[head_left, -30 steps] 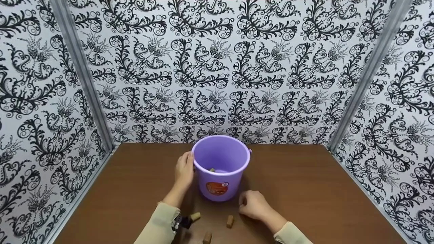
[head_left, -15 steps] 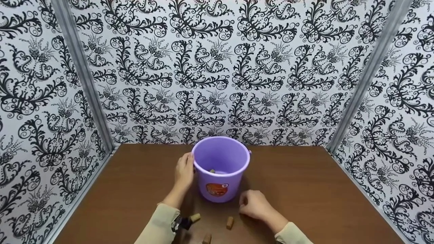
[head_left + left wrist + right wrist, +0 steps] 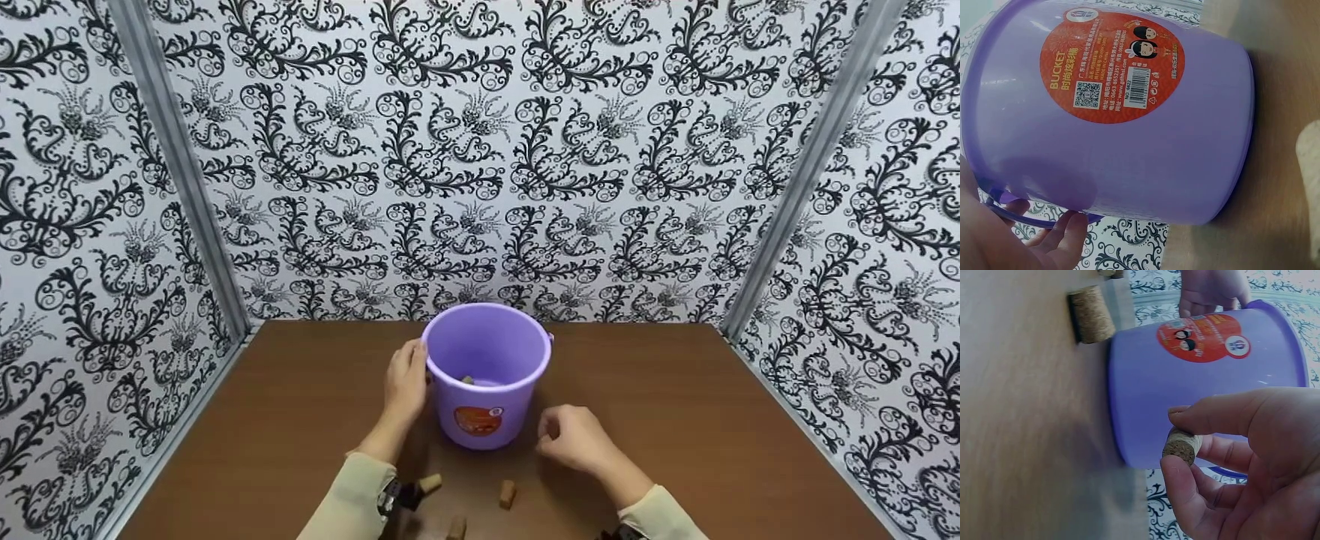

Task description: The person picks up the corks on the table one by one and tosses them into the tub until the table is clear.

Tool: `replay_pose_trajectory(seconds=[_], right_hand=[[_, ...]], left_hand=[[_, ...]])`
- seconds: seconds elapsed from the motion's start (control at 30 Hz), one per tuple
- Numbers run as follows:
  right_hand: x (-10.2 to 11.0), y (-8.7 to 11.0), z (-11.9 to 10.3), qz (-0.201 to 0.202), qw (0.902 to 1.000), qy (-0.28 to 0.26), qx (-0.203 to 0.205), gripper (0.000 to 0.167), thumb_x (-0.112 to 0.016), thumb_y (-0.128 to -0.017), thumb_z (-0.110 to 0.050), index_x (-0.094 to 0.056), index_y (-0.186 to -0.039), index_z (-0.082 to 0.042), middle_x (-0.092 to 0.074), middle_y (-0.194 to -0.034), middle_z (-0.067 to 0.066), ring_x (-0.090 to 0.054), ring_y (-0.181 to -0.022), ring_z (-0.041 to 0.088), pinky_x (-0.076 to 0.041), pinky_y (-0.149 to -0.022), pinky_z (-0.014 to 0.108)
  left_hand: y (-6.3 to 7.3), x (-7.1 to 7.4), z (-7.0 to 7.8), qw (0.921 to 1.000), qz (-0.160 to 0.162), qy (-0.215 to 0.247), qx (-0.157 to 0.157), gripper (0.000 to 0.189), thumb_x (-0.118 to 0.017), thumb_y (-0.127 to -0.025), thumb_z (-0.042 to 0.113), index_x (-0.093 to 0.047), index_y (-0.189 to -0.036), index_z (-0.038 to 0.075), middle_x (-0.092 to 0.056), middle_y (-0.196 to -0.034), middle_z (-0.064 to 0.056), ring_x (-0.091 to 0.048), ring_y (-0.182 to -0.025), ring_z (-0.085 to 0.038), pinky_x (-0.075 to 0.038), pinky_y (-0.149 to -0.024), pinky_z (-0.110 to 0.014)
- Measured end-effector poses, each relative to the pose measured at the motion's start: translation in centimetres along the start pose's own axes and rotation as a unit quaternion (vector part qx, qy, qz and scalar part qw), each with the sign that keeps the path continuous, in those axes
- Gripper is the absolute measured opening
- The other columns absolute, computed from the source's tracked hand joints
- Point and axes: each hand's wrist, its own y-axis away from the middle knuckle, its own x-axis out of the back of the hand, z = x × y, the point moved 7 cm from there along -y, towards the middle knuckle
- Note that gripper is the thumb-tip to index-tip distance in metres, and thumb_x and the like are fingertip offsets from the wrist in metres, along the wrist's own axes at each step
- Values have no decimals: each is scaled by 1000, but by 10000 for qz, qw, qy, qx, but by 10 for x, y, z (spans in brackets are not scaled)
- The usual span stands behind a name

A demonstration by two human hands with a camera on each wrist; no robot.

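Note:
A purple plastic bucket (image 3: 517, 409) with an orange-red label stands upright on the brown table. My left hand (image 3: 405, 382) grips its left rim; in the left wrist view, the fingers (image 3: 1069, 233) curl by the bucket's handle (image 3: 1022, 218). My right hand (image 3: 577, 439) is just right of the bucket's lower front. A small cork (image 3: 1182, 447) is pinched between its thumb and fingers in the right wrist view. At the bottom of the bucket, part of a light-brown cork (image 3: 467, 380) shows; the front wall hides the rest inside.
Loose corks lie in front of the bucket: one at centre (image 3: 508, 494), another cork (image 3: 457, 528) near the bottom edge, and a paler cork (image 3: 430, 484) beside the black left wrist camera (image 3: 409, 495). Patterned walls (image 3: 480, 165) border the table at the back and sides.
My right hand has risen from beside the table surface and shifted slightly right. The left hand keeps its hold on the bucket, and the loose corks lie where they were.

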Motion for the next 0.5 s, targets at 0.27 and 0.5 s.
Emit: replay_pose_trajectory(seconds=[0.27, 0.5], right_hand=[[8, 0, -8, -63, 9999, -130, 45, 7, -73, -68, -10, -68, -70, -15, -57, -62, -13, -48, -60, 1, -43, -55, 22], [14, 2, -21, -114, 9993, -335, 124, 12, -76, -70, -9, -68, -72, -17, -58, -62, -14, -50, -60, 0, -44, -56, 22]], left_hand=[[1, -1, -2, 9999, -46, -70, 92, 36, -49, -111, 26, -72, -125, 2, -69, -110, -18, -64, -102, -31, -51, -94, -48], [1, 0, -1, 9999, 8, -105, 49, 36, -48, -111, 25, -71, -126, 2, -69, -112, -20, -65, -105, -34, -51, -98, -53]])
